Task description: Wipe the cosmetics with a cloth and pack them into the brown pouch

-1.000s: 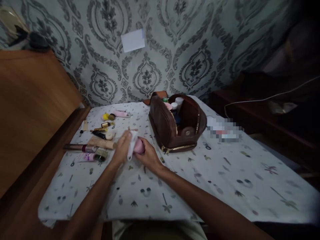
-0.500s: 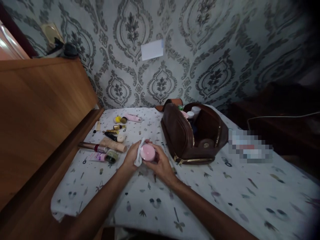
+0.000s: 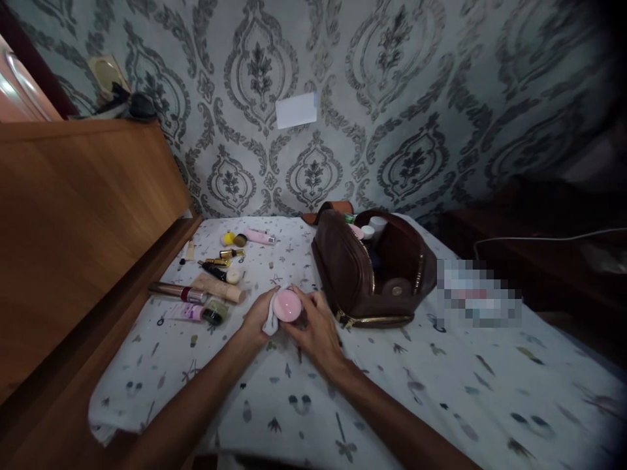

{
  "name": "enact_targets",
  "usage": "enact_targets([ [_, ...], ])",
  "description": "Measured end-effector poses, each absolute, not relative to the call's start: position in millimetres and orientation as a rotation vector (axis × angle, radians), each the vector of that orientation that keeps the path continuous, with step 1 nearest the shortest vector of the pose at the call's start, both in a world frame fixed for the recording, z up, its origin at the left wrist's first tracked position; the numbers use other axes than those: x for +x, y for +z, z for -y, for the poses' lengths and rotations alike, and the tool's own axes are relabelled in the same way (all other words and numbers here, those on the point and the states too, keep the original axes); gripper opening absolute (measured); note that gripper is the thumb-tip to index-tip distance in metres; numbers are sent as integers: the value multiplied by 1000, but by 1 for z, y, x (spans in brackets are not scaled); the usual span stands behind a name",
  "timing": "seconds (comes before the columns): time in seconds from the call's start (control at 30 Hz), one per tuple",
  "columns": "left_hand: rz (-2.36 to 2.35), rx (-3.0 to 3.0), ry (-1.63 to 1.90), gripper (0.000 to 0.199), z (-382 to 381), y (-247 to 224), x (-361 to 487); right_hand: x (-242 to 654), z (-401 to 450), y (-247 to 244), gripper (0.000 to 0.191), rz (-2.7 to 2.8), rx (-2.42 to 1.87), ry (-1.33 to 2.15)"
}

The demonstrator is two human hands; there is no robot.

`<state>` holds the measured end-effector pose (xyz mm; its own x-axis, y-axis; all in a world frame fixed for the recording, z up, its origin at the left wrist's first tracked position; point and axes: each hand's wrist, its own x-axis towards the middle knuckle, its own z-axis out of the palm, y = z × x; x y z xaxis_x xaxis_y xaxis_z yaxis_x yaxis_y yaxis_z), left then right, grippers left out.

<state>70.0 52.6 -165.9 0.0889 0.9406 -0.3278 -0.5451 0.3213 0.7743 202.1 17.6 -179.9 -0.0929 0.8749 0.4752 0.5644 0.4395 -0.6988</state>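
A small round jar with a pink lid (image 3: 287, 305) is held between my two hands above the patterned sheet. My left hand (image 3: 258, 318) is closed on a folded white cloth (image 3: 270, 321), which presses against the jar's left side. My right hand (image 3: 316, 328) grips the jar from the right, fingers behind it and thumb in front. Just right of my hands stands an open brown toiletry bag (image 3: 337, 264), with several white and pink containers inside. To the left lie cosmetics, among them a pink and white tube (image 3: 185, 311) and a dark green jar (image 3: 215, 312).
Farther back lie a pink tube (image 3: 259, 236), a beige tube (image 3: 218, 287) and a long metallic tube (image 3: 177, 292). A wooden cabinet (image 3: 93, 228) borders the left side. A blurred-out package (image 3: 477, 294) lies right of the bag. Patterned wallpaper rises behind.
The view has shifted slightly. The jar is still in both hands against the cloth, and my right hand's fingers have shifted a little around it.
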Motion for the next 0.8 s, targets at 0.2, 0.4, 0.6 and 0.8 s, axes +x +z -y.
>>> enact_targets([
  [0.2, -992, 579, 1297, 33, -48, -158, 65, 203, -17, -179, 61, 1798, -1108, 542],
  [0.4, -994, 614, 1337, 28, -50, -156, 65, 203, -23, -178, 52, 1547, -965, 859],
  [0.6, -995, 583, 1346, 24, -51, -154, 63, 201, -23, -175, 74, 1248, -824, 1433],
  [0.8, -993, 549, 1214, 41, -48, -152, 66, 195, -20, -171, 64, 981, -736, 1707],
])
